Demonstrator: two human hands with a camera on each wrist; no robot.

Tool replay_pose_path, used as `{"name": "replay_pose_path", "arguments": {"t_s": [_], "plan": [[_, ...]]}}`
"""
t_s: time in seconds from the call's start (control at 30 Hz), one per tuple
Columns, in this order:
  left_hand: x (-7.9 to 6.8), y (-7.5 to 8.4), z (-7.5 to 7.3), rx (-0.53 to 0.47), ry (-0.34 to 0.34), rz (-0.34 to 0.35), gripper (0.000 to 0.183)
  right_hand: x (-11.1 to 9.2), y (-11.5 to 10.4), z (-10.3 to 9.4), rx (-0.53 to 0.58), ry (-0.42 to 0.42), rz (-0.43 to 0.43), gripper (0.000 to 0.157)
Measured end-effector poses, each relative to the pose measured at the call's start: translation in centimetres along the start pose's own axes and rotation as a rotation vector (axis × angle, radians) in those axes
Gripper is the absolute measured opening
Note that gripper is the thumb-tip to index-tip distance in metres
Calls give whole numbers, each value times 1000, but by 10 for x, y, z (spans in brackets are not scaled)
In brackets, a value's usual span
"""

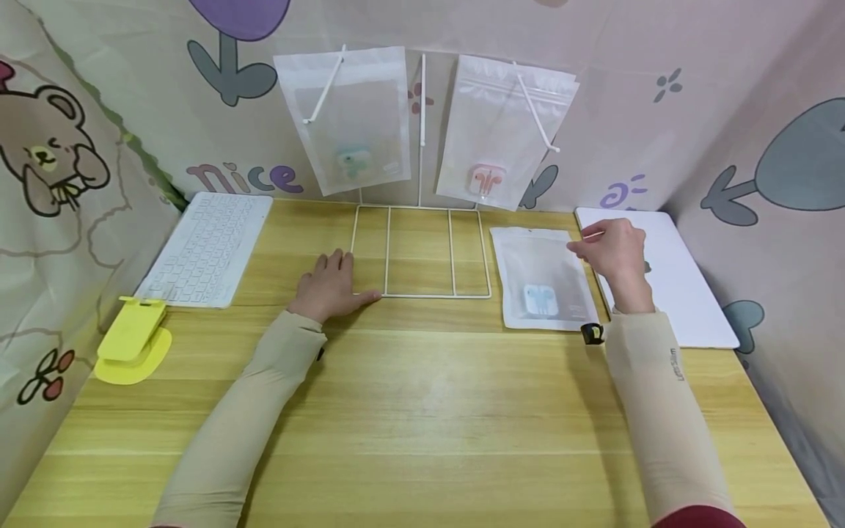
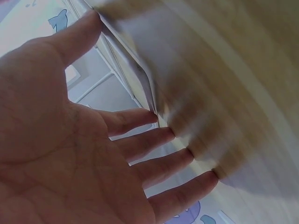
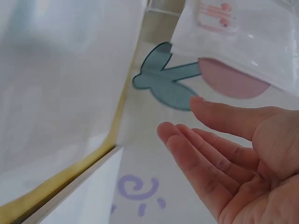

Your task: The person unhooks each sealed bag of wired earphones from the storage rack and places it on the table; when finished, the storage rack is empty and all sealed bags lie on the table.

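My left hand (image 1: pixel 323 288) rests on the table at the front left corner of a white wire rack (image 1: pixel 436 296), fingers spread and thumb along its base. In the left wrist view its fingertips (image 2: pixel 182 186) press down on the wood. My right hand (image 1: pixel 614 253) hovers over the upper right edge of a frosted zip bag (image 1: pixel 541 260) lying flat, with blue-and-white earphones (image 1: pixel 540 300) inside. The right wrist view shows its bent fingers (image 3: pixel 201 163) apart from the thumb, holding nothing. Two similar bags hang from the rack's outer hooks: one (image 1: pixel 370 95) with greenish earphones, another (image 1: pixel 488 117) with pink ones.
The rack's middle hook (image 1: pixel 423 110) carries no bag. A white keyboard (image 1: pixel 207 249) lies at the left, behind a yellow folding stand (image 1: pixel 132 337). A flat white panel (image 1: pixel 680 293) lies under the right forearm's side. Patterned cloth (image 1: pixel 462 29) encloses the back and sides.
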State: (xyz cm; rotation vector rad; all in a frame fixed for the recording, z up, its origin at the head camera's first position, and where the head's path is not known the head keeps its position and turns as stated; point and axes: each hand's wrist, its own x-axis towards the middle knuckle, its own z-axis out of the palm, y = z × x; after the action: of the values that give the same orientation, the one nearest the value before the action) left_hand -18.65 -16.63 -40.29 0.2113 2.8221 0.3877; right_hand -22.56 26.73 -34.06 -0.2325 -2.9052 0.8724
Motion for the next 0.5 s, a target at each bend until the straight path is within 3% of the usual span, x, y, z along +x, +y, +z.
{"name": "replay_pose_path", "arguments": {"t_s": [0.3,0.5], "plan": [[-1,0,-1,-2,-6,-8,101,22,-33,-3,-3,-30,-89,39],[0,0,1,-3,-13,-8,101,40,-52,-1,35,-87,-87,50]]}}
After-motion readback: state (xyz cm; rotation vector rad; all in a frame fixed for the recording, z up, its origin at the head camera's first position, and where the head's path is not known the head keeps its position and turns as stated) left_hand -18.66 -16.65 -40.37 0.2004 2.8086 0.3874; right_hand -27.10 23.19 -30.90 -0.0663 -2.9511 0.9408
